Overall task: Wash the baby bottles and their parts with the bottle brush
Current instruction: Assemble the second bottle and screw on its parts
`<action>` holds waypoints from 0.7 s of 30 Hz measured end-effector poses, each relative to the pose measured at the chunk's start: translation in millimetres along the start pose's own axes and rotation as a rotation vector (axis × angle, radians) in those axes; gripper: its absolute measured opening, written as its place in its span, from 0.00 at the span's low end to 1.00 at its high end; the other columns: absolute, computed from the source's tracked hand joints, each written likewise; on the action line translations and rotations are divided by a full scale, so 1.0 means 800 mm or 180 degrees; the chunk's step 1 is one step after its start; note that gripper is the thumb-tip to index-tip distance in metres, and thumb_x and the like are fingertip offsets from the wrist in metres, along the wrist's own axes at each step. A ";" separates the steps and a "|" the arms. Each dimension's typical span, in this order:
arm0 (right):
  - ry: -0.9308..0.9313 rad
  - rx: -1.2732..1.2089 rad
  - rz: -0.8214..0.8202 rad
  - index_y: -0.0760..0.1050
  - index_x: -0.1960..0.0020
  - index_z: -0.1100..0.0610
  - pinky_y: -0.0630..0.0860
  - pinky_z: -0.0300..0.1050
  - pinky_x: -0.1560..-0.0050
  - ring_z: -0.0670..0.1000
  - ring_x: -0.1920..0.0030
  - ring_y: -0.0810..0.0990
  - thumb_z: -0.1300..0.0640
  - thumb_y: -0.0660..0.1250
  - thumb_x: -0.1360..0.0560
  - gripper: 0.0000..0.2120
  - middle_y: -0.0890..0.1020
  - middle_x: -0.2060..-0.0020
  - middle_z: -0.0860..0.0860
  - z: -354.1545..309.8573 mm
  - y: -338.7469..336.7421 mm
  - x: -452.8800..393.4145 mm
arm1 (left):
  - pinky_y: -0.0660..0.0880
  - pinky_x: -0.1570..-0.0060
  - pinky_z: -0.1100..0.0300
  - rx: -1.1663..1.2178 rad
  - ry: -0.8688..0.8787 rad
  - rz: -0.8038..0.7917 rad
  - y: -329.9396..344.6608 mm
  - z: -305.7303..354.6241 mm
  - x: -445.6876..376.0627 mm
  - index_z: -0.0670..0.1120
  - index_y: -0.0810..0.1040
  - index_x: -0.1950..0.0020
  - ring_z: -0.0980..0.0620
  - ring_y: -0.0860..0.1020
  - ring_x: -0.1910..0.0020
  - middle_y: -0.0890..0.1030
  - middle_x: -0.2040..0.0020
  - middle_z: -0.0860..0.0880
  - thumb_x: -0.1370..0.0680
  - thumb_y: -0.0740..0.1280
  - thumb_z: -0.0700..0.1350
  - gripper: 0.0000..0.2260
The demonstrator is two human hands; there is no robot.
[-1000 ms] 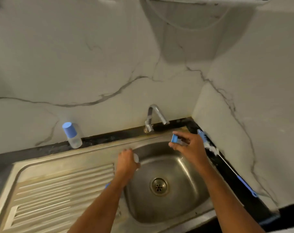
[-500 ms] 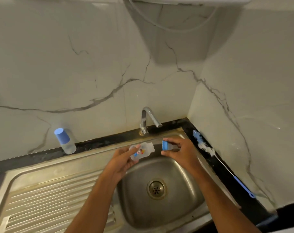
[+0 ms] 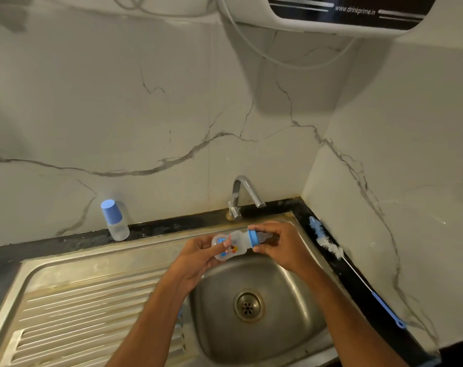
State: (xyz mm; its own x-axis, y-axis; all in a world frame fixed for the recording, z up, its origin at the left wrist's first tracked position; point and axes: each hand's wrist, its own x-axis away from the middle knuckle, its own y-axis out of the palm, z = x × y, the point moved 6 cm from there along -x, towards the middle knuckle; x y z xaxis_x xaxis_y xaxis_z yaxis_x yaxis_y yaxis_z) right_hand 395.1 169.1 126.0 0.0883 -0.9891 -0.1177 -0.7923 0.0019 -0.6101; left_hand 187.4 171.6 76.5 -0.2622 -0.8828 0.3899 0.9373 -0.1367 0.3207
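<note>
Dry steel sink [image 3: 299, 295], tap [image 3: 245, 193] off, second capped bottle [image 3: 115, 221] and bottle brush [image 3: 357, 268] untouched on the counter [image 3: 172, 225]; over the basin left hand [image 3: 198, 256] grips baby bottle [image 3: 231, 246], right hand [image 3: 280, 246] pinches its blue collar [image 3: 252, 238] — washing not started.

We see a clear printed baby bottle [image 3: 231, 246] lying sideways over the basin — blue collar [image 3: 253, 237] at its neck; a blue-handled white-bristled bottle brush [image 3: 331, 246] lies on the black counter edge.
</note>
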 end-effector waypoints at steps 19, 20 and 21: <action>0.0165 0.0068 0.0150 0.77 0.66 0.57 0.72 0.39 0.78 0.49 0.79 0.76 0.41 0.68 0.24 0.22 0.78 0.77 0.53 -0.045 0.005 0.013 | 0.78 0.52 0.64 -0.3471 0.2167 0.0529 0.021 0.026 0.006 0.53 0.80 0.40 0.58 0.76 0.53 0.76 0.49 0.57 0.38 0.83 0.52 0.28; 0.0238 0.0092 0.0191 0.77 0.66 0.58 0.73 0.40 0.78 0.50 0.80 0.76 0.38 0.67 0.24 0.24 0.78 0.76 0.54 -0.045 0.005 0.013 | 0.77 0.52 0.66 -0.3458 0.2192 0.0538 0.022 0.023 0.005 0.53 0.80 0.40 0.59 0.76 0.53 0.76 0.49 0.58 0.38 0.83 0.52 0.28; 0.0303 0.0133 0.0227 0.77 0.66 0.58 0.74 0.41 0.77 0.50 0.79 0.76 0.35 0.66 0.25 0.26 0.78 0.76 0.55 -0.044 0.005 0.013 | 0.76 0.52 0.69 -0.3422 0.2202 0.0516 0.024 0.020 0.005 0.53 0.79 0.39 0.60 0.76 0.52 0.77 0.48 0.59 0.37 0.83 0.52 0.28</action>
State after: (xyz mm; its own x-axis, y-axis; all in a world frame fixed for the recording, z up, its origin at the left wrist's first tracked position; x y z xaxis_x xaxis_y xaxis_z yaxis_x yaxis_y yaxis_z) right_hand 371.6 153.7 150.1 -0.0267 -0.9957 -0.0883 -0.7685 0.0769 -0.6352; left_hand 200.3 172.6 97.8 -0.2584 -0.9273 -0.2710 0.7452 -0.0128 -0.6667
